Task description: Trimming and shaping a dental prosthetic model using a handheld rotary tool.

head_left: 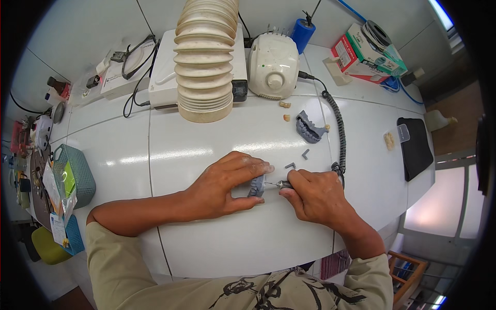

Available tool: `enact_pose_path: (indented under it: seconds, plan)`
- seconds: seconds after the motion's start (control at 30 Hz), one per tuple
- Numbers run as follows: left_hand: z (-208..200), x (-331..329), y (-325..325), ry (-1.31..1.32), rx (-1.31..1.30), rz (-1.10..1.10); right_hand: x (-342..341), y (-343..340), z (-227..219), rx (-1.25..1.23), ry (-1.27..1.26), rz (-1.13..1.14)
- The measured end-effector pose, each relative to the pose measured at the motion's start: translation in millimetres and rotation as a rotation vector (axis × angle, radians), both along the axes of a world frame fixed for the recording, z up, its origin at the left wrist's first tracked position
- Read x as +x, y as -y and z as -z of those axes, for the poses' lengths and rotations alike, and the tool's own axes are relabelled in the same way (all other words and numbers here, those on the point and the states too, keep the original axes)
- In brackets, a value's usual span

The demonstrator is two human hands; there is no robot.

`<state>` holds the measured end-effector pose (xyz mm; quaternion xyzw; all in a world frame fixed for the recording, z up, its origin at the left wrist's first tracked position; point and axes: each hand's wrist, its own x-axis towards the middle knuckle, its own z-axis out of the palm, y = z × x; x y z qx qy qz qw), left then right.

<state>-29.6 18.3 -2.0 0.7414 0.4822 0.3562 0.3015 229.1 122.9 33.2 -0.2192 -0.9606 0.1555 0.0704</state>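
Between the thumb and fingers of my left hand [225, 183] is a grey dental model [257, 186], held on the white tabletop. My right hand [315, 199] grips a dental handpiece [282, 184] with a thin bur, whose tip meets or nearly meets the model's right side; I cannot tell which. A coiled black cord [338, 124] runs from behind my right hand toward the white control box [274, 66] at the back. Just beyond that hand lie small grey angled pieces [305, 154]. Another grey dental model [310, 127], with teeth, sits farther back.
A ribbed cream hose [204, 62] hangs over the back middle. Small tooth-coloured pieces [285, 105] lie near the control box. At the right are a black pouch [415, 149] and stacked boxes [369, 54]; a teal basket [77, 173] stands at the left edge.
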Motion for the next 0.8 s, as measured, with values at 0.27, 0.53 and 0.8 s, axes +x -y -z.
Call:
enact_pose_path:
  seconds: [0.27,0.53,0.8]
  plan:
    - [0.3,0.1,0.5,0.006,-0.021,-0.001,0.1,-0.5,-0.3,0.002,0.004,-0.001]
    - [1.2,0.7,0.4,-0.005,-0.02,-0.001,-0.3,-0.2,-2.5,0.009,0.008,-0.007]
    - [0.5,1.1,0.4,-0.013,-0.019,-0.001,-0.2,-1.0,-2.9,-0.002,0.014,-0.008]
